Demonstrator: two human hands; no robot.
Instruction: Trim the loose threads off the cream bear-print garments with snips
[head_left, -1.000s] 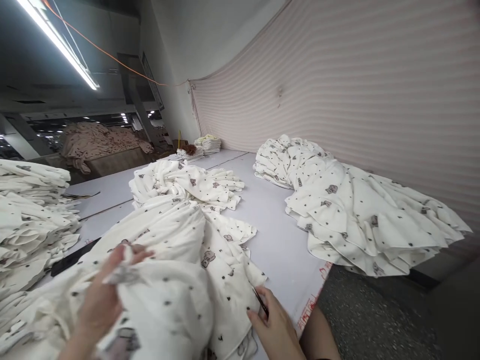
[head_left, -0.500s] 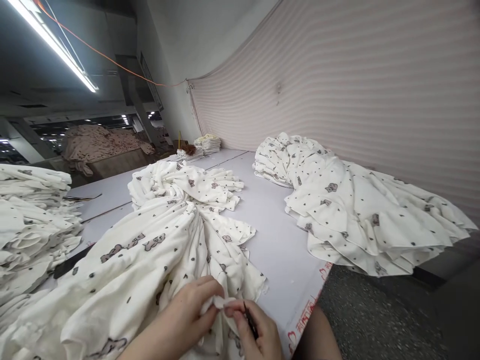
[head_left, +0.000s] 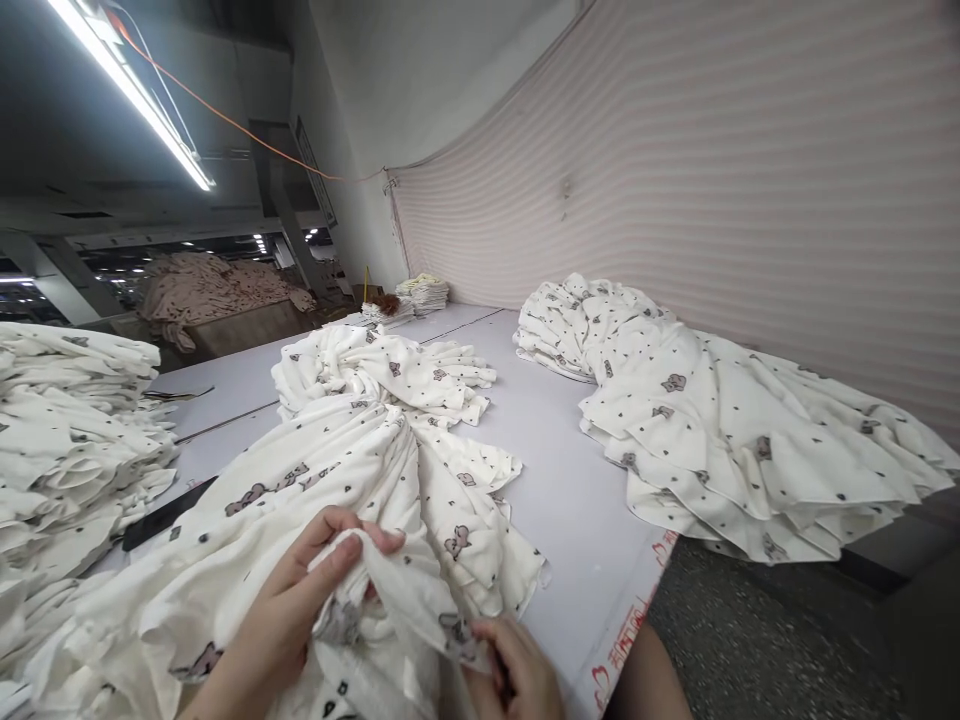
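Near the table's front edge, white printed fabric with grey animal figures and dark specks is stretched between my two hands. My left hand is closed on it, thumb on top, fingers partly behind the cloth. Lower and to the right, my right hand pinches the fabric's edge. Something small and dark shows between the right hand's fingers; its kind is hard to make out. The cloth belongs to a gathered heap of the same fabric that spreads across the table in front of me.
Another heap of the printed fabric lies at the right, overhanging the table. Stacked white cloth fills the left side, beside a flat black object. Folded pieces sit at the far end, near a striped curtain.
My hands have moved apart, the left one up and to the left, the right slightly down. The fabric, bunched between my fingertips before, is now spread open between them. The view has shifted slightly.
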